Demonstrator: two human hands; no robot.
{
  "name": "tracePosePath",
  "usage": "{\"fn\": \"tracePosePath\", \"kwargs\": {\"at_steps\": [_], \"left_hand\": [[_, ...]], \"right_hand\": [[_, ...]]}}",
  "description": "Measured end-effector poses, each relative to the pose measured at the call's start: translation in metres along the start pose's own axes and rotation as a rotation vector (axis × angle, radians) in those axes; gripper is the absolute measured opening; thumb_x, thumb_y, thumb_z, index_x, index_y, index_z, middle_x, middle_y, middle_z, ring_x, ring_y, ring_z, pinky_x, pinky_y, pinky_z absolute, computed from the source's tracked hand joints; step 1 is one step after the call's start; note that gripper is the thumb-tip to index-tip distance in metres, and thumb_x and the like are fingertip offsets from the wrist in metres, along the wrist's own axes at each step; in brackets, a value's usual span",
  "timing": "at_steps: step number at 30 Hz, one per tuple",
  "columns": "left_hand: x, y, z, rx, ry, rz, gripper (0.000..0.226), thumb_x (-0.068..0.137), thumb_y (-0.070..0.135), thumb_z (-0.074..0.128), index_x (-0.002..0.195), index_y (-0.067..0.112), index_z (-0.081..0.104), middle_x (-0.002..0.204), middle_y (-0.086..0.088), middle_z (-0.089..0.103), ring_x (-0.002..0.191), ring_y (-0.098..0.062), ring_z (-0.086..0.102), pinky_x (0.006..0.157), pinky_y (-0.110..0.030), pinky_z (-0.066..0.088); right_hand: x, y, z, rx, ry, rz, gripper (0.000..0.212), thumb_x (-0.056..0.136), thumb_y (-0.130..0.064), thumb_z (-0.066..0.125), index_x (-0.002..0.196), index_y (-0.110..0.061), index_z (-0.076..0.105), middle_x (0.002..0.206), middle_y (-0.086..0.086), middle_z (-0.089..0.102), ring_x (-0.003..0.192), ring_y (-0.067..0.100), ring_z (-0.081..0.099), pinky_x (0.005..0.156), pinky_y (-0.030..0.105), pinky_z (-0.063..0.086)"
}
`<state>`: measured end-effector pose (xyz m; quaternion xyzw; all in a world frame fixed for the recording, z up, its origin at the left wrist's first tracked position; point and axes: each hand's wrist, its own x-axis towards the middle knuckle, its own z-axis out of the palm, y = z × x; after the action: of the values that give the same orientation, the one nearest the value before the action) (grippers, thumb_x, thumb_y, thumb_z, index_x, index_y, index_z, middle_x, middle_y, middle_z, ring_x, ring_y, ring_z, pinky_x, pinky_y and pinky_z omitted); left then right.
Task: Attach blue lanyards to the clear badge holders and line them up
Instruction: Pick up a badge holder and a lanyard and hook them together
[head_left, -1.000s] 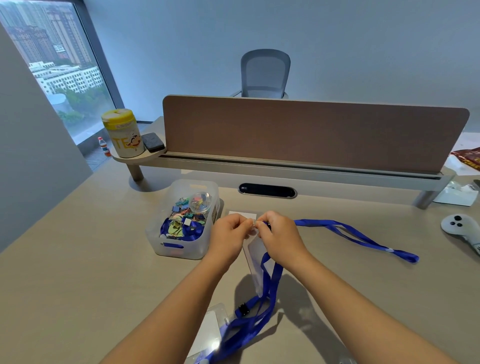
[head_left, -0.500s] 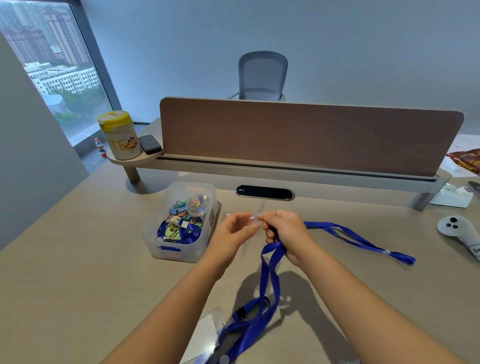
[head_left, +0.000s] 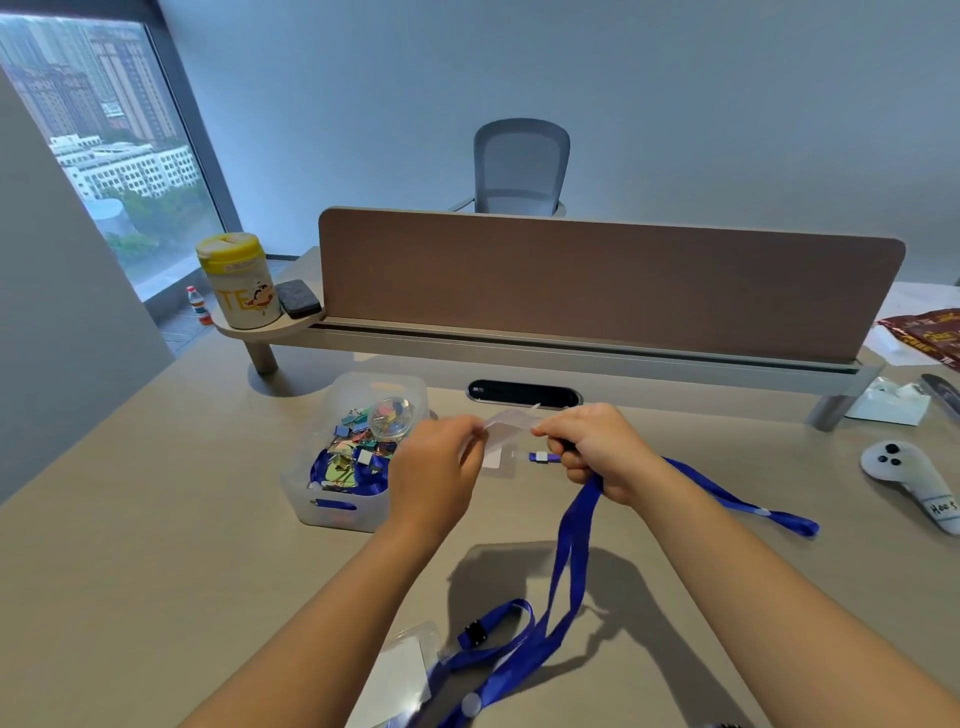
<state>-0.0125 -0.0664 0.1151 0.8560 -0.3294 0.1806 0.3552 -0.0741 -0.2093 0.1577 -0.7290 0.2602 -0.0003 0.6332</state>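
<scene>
1. While both hands hover above the desk, left hand and right hand each pinch one end of a clear badge holder, held between them.
2. Right hand is also closed on the blue lanyard; its clip end sticks out by the fist.
3. Second badge holder lies at the near edge, beside the strap.
4. Plastic bin of clips sits left of the hands.

A pale blue-grey wall closed the far side of the room, evenly lit. On the left a tall window with a dark frame looked out on city buildings and trees in hazy daylight. A brown divider panel stood upright along the back of the beige desk, and behind it a grey mesh-backed office chair faced the desk.
</scene>
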Motion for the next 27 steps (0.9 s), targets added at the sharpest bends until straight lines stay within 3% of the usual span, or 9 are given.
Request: {"fn": "tracePosePath", "kwargs": {"at_steps": [3, 6, 7, 10, 13, 17, 20, 24, 27], "left_hand": [[0.007, 0.004, -0.004, 0.198, 0.067, 0.204, 0.026, 0.080, 0.024, 0.048, 0.073, 0.011, 0.070, 0.060, -0.005, 0.072, 0.050, -0.020, 0.062, 0.044, -0.017, 0.039], [0.011, 0.012, -0.004, 0.251, 0.077, 0.244, 0.015, 0.079, 0.018, 0.059, 0.071, 0.010, 0.068, 0.057, -0.006, 0.070, 0.046, -0.019, 0.061, 0.042, -0.016, 0.038], [0.011, 0.016, -0.005, 0.210, 0.044, 0.192, 0.010, 0.079, 0.016, 0.062, 0.074, 0.009, 0.067, 0.062, -0.008, 0.071, 0.050, -0.021, 0.063, 0.043, -0.019, 0.041], [0.011, 0.021, -0.003, 0.060, -0.048, -0.115, 0.017, 0.090, 0.017, 0.050, 0.093, 0.005, 0.063, 0.092, -0.013, 0.070, 0.075, -0.023, 0.060, 0.057, -0.031, 0.046], [0.003, 0.010, 0.003, 0.023, -0.113, -0.248, 0.020, 0.093, 0.018, 0.045, 0.098, 0.008, 0.061, 0.099, -0.013, 0.068, 0.076, -0.021, 0.055, 0.061, -0.031, 0.045], [-0.017, -0.005, 0.015, 0.021, -0.208, -0.323, 0.020, 0.092, 0.019, 0.045, 0.096, 0.008, 0.062, 0.094, -0.012, 0.069, 0.072, -0.016, 0.050, 0.051, -0.025, 0.033], [-0.033, -0.012, 0.024, 0.035, -0.259, -0.346, 0.019, 0.092, 0.019, 0.046, 0.097, 0.009, 0.062, 0.093, -0.012, 0.069, 0.072, -0.016, 0.049, 0.051, -0.025, 0.032], [-0.056, -0.021, 0.033, 0.027, -0.338, -0.405, 0.020, 0.091, 0.019, 0.047, 0.103, 0.012, 0.061, 0.098, -0.010, 0.069, 0.079, -0.020, 0.059, 0.064, -0.032, 0.048], [-0.069, -0.027, 0.036, 0.040, -0.379, -0.421, 0.020, 0.091, 0.019, 0.048, 0.105, 0.012, 0.061, 0.101, -0.009, 0.069, 0.080, -0.018, 0.057, 0.066, -0.028, 0.046]], "right_hand": [[0.003, -0.002, -0.003, -0.274, 0.084, -0.064, 0.025, 0.089, -0.008, 0.049, 0.065, -0.002, 0.053, 0.055, 0.006, 0.045, 0.046, 0.013, 0.035, 0.046, 0.022, 0.032], [0.005, 0.004, 0.002, -0.536, 0.166, -0.191, 0.025, 0.090, -0.008, 0.045, 0.084, 0.013, 0.059, 0.069, 0.022, 0.053, 0.057, 0.019, 0.041, 0.054, 0.027, 0.034], [0.005, 0.007, 0.003, -0.586, 0.211, -0.247, 0.027, 0.092, -0.010, 0.043, 0.094, 0.011, 0.059, 0.078, 0.024, 0.057, 0.063, 0.019, 0.044, 0.057, 0.028, 0.036], [0.001, 0.012, 0.003, -0.562, 0.327, -0.394, 0.026, 0.096, -0.013, 0.036, 0.114, -0.005, 0.052, 0.093, 0.007, 0.054, 0.067, 0.012, 0.046, 0.058, 0.024, 0.039], [0.002, 0.022, -0.005, -0.526, 0.344, -0.411, 0.030, 0.097, -0.009, 0.032, 0.125, -0.008, 0.044, 0.115, 0.009, 0.053, 0.085, 0.016, 0.050, 0.073, 0.028, 0.043], [0.006, 0.057, -0.017, -0.646, 0.225, -0.295, 0.030, 0.095, -0.005, 0.035, 0.117, -0.006, 0.055, 0.121, 0.012, 0.057, 0.103, 0.022, 0.054, 0.084, 0.029, 0.043], [0.007, 0.092, -0.014, -0.710, 0.074, -0.187, 0.034, 0.093, -0.003, 0.036, 0.114, -0.010, 0.061, 0.124, 0.009, 0.058, 0.112, 0.022, 0.055, 0.095, 0.031, 0.043], [0.006, 0.139, 0.002, -0.835, -0.117, -0.018, 0.035, 0.093, -0.012, 0.040, 0.125, -0.018, 0.052, 0.133, 0.005, 0.049, 0.114, 0.021, 0.053, 0.095, 0.029, 0.043], [0.003, 0.165, 0.010, -0.896, -0.249, 0.090, 0.054, 0.081, -0.021, 0.061, 0.132, -0.018, 0.042, 0.134, 0.005, 0.043, 0.114, 0.023, 0.053, 0.094, 0.032, 0.044]]}}
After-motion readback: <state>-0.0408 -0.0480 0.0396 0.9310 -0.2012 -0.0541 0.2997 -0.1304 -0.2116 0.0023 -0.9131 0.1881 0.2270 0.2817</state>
